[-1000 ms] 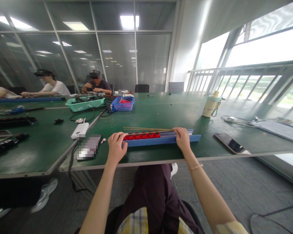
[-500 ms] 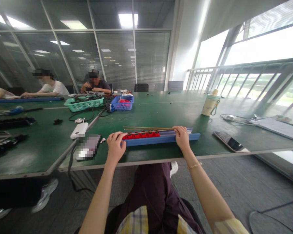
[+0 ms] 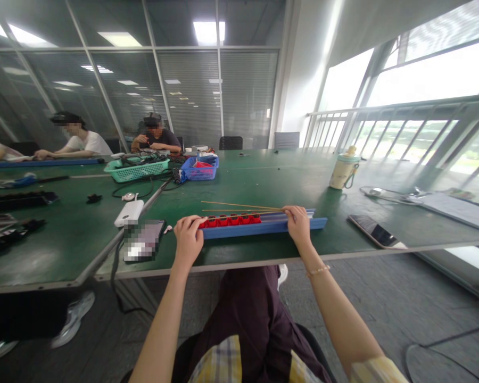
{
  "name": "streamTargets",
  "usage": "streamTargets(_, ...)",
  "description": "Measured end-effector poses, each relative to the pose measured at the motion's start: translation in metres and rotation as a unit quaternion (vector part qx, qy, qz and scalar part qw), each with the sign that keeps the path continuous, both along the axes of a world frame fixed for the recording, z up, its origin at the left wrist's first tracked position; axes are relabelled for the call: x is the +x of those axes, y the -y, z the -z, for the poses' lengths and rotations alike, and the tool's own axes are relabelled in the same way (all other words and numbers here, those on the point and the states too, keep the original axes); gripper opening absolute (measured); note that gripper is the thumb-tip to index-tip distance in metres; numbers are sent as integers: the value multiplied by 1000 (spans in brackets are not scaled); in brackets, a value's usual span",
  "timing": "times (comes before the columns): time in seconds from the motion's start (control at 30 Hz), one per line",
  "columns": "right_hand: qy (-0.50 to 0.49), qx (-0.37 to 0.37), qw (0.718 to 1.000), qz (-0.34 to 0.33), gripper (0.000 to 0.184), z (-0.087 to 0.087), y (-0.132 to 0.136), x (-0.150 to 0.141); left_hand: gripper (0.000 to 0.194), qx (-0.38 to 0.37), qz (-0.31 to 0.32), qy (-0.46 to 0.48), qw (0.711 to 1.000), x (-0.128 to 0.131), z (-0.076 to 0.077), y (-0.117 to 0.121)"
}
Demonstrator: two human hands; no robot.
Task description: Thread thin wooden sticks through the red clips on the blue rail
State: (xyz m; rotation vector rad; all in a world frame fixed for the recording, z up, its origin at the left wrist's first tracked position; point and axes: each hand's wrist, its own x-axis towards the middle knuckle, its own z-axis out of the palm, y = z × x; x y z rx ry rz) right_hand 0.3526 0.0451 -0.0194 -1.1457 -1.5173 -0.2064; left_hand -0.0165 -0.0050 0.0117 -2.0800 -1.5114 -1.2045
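A long blue channel lies along the table's front edge, with several red pieces with dark tops in a row in its left part. My left hand is closed over the channel's left end, its fingertips by the leftmost red piece. Near the channel's right end, my right hand is closed, thumb and fingers pinching a few thin tan sticks. These reach left above the channel and fan apart, and one runs low over the red pieces. The right fingers hide where the sticks end.
Left of my hands lie a phone, an earbud and a white power bank. Another phone and a cup stand to the right. Farther back are a green basket and a blue basket. Co-workers sit across the table.
The left ends of the thin sticks have risen and spread farther apart. Both my hands stay nearly where they were, and the channel has hardly moved.
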Motion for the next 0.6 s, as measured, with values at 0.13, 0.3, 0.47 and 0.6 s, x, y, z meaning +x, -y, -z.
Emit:
streamTargets(0.13,-10,1,1000,6,23,1,0,0,40,-1,1,-1,1000,0,0,1)
streamTargets(0.3,-27,11,999,24,23,4,-2,4,39,6,0,1,1000,-2,2,0)
streamTargets(0.47,-50,16,997,58,24,8,-6,9,38,8,4,3,1000,-4,2,-1)
streamTargets(0.6,-46,24,997,59,25,9,-7,9,39,14,8,8,1000,-4,1,0)
